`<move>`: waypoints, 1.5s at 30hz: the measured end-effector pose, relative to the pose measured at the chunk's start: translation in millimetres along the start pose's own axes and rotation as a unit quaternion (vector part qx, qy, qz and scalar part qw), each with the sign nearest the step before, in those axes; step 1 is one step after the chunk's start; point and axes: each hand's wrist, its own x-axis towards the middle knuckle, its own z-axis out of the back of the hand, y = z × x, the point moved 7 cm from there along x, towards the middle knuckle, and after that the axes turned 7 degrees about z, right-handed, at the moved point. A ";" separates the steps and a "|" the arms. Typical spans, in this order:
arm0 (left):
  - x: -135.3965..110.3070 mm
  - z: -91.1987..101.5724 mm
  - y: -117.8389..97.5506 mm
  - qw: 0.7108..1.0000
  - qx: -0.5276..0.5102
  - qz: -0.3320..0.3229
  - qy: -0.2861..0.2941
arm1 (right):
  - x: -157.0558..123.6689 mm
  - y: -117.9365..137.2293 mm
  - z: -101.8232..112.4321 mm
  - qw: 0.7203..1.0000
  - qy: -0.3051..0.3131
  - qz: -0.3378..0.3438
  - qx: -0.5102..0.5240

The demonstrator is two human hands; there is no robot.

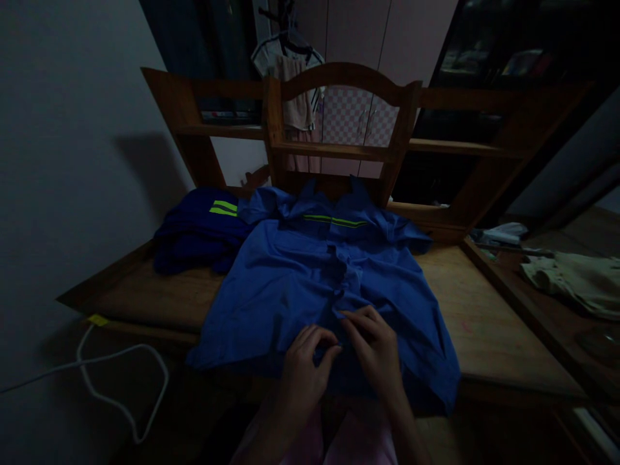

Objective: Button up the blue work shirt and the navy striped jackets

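Dim, bluish indoor light leaves the bottom and upper right in deep gloom. A soft shadow falls across the pale wall (72, 97) on the left. The lower folds of the blue shirt (271, 284) look murky. Wide-lens distortion makes the wooden shelf (339, 152) flare toward the edges.

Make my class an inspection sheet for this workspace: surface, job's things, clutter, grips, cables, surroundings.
Surface: wooden surface, bare wood showing right of the shirt.
Job's things: blue shirt, spread front up, lime stripe across chest.
Clutter: dark blue garment bunched left; pale cloth far right.
Grips: right hand pinches the shirt's front opening; left hand at its lower front, hold too dim to confirm.
Cables: white cable looping at left.
Surroundings: dim light; wooden shelf unit behind, hanging clothes beyond.
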 end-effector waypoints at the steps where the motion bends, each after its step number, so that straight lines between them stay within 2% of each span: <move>1: 0.9 1.0 0.3 1.000 -0.011 0.008 -0.010 | -2.1 1.4 5.0 0.999 -0.010 -0.005 0.042; 4: 5.7 2.0 0.9 0.998 -0.038 0.034 -0.027 | -11.3 3.9 15.4 0.995 -0.014 -0.020 0.099; 11: 7.5 -6.6 1.7 0.998 -0.039 0.027 -0.028 | -27.8 12.0 8.0 0.997 0.043 0.023 0.067; 21: 7.6 -2.0 9.2 0.999 -0.025 0.044 -0.004 | -26.5 12.1 4.5 0.998 0.023 0.027 0.045; 33: 5.2 -0.3 11.6 0.999 -0.012 0.037 -0.013 | -25.9 -0.6 -0.4 0.997 0.053 -0.059 0.025; 37: 4.1 -0.2 13.6 0.995 -0.070 0.075 -0.004 | -26.2 -2.8 0.6 0.994 0.066 -0.073 0.047; 42: -4.1 -0.9 5.5 0.970 -0.196 0.133 0.050 | -25.1 -2.9 2.0 0.993 0.072 -0.072 0.061; 45: -6.6 0.0 -0.3 0.963 -0.213 0.153 0.052 | -26.0 -2.4 1.2 0.995 0.067 -0.060 0.052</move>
